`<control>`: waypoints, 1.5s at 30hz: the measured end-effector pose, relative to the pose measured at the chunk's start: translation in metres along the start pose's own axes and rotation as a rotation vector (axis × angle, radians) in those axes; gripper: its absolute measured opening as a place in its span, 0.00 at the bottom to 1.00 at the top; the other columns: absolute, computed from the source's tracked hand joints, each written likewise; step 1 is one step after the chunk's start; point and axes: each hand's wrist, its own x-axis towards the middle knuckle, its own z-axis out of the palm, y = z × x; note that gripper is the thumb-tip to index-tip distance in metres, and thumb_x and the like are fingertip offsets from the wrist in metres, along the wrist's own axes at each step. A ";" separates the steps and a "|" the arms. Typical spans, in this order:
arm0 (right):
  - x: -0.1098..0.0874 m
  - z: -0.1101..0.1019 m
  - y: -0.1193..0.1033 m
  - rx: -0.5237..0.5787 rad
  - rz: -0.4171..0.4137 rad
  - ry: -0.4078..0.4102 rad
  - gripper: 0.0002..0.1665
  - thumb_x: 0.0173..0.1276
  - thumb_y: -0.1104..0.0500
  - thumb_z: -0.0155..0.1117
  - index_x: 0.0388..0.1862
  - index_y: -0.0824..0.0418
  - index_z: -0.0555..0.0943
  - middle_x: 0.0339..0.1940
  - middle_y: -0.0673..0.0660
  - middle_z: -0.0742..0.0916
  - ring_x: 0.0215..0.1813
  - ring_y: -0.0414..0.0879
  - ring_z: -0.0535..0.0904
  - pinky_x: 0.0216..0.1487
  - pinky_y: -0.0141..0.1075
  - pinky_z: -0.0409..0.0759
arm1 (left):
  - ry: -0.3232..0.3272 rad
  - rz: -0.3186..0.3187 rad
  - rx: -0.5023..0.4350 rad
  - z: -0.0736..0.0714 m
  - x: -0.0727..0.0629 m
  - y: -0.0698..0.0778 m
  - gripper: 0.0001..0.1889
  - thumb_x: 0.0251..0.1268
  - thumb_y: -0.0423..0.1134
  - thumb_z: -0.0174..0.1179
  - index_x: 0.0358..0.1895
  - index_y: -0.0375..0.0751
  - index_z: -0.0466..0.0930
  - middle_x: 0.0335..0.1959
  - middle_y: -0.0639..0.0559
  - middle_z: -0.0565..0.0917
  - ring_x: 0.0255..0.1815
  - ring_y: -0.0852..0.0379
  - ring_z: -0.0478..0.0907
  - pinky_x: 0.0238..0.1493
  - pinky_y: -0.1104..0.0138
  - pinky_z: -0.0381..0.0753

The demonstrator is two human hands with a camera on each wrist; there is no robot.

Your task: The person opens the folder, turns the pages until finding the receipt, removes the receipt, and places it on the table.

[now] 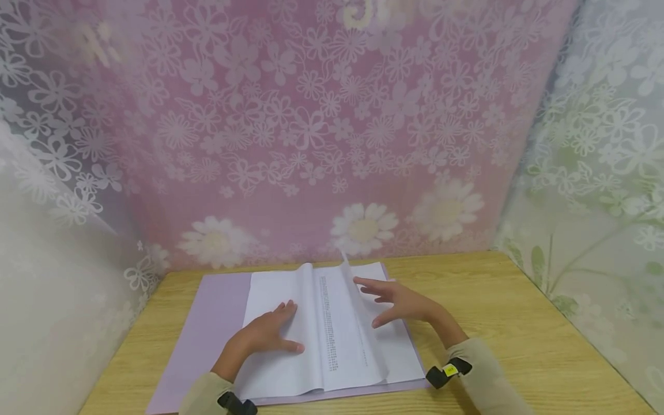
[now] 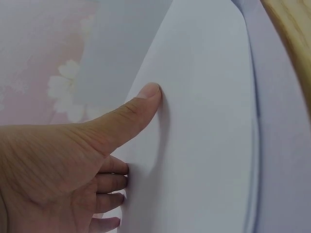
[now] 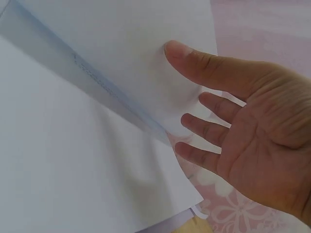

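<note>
A book or file of white sheets with a lavender cover [image 1: 215, 311] lies open on the table. My left hand [image 1: 263, 332] rests on the white left-hand pages [image 1: 272, 288], fingers spread and thumb toward the fold. The left wrist view shows that thumb [image 2: 129, 119] extended against white paper. One sheet [image 1: 353, 340] with columns of small print stands partly lifted and curved on the right half. My right hand [image 1: 407, 301] is beside its raised edge, fingers apart and loosely extended. In the right wrist view its thumb [image 3: 209, 68] overlaps white paper.
Underneath is a wood-grain table [image 1: 508, 323], which extends to both sides of the book. A pink flowered backdrop [image 1: 311, 144] rises behind it, with pale flowered panels at left and right [image 1: 596, 202]. Black straps [image 1: 448, 372] circle both sleeved wrists.
</note>
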 end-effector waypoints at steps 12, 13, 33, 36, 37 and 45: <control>0.008 0.021 -0.011 -0.106 0.037 -0.043 0.58 0.61 0.50 0.78 0.84 0.52 0.56 0.86 0.56 0.56 0.82 0.63 0.59 0.73 0.63 0.68 | 0.000 -0.012 -0.007 -0.001 -0.002 0.002 0.57 0.53 0.60 0.75 0.80 0.36 0.56 0.82 0.37 0.57 0.82 0.35 0.56 0.76 0.41 0.63; 0.008 0.023 -0.012 -0.118 0.037 -0.041 0.57 0.61 0.50 0.78 0.84 0.53 0.57 0.86 0.57 0.56 0.82 0.63 0.58 0.73 0.64 0.69 | 0.000 -0.013 -0.006 -0.001 -0.002 0.002 0.57 0.53 0.61 0.75 0.80 0.36 0.56 0.82 0.37 0.57 0.82 0.35 0.56 0.76 0.41 0.63; 0.007 0.055 -0.032 -0.280 0.074 -0.001 0.47 0.61 0.45 0.77 0.77 0.54 0.71 0.84 0.59 0.62 0.83 0.62 0.56 0.78 0.62 0.60 | 0.003 0.030 -0.020 -0.006 -0.010 0.001 0.57 0.52 0.58 0.76 0.80 0.34 0.57 0.81 0.37 0.58 0.82 0.37 0.55 0.77 0.43 0.62; 0.008 0.057 -0.032 -0.300 0.069 0.004 0.46 0.61 0.44 0.77 0.76 0.53 0.72 0.84 0.59 0.62 0.83 0.60 0.57 0.78 0.61 0.60 | 0.007 0.035 -0.026 -0.008 -0.009 0.000 0.57 0.53 0.58 0.76 0.80 0.34 0.57 0.81 0.38 0.59 0.82 0.37 0.55 0.78 0.44 0.61; 0.009 0.058 -0.032 -0.306 0.069 0.008 0.45 0.61 0.43 0.77 0.76 0.53 0.72 0.84 0.58 0.62 0.83 0.60 0.57 0.79 0.60 0.60 | 0.008 0.039 -0.029 -0.009 -0.008 -0.001 0.57 0.53 0.58 0.76 0.80 0.34 0.56 0.82 0.38 0.58 0.82 0.38 0.55 0.78 0.44 0.61; 0.011 0.061 -0.032 -0.315 0.047 0.026 0.43 0.63 0.43 0.75 0.74 0.56 0.74 0.83 0.62 0.63 0.83 0.62 0.58 0.78 0.60 0.60 | 0.026 0.066 -0.049 -0.012 -0.006 -0.002 0.55 0.54 0.58 0.75 0.80 0.35 0.57 0.81 0.38 0.59 0.82 0.38 0.55 0.79 0.44 0.60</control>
